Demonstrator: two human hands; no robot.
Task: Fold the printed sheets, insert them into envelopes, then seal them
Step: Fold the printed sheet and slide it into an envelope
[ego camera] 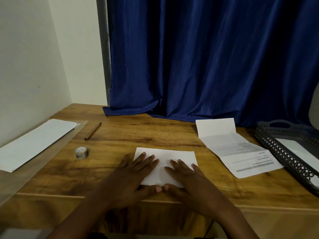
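Note:
A folded white sheet (pixel 172 155) lies flat on the wooden table in front of me. My left hand (pixel 136 175) and my right hand (pixel 186 178) both press on it with straight, spread fingers, thumbs meeting at its near edge. A second printed sheet (pixel 238 152), creased but partly unfolded, lies to the right with its text facing away from me. White envelopes (pixel 34 144) lie at the far left on a clear plastic sleeve.
A small roll of tape (pixel 81 152) stands left of the hands, and a pen (pixel 92 131) lies behind it. A dark mesh tray (pixel 283 152) holding white paper sits at the right edge. A blue curtain (pixel 207 66) hangs onto the table's back.

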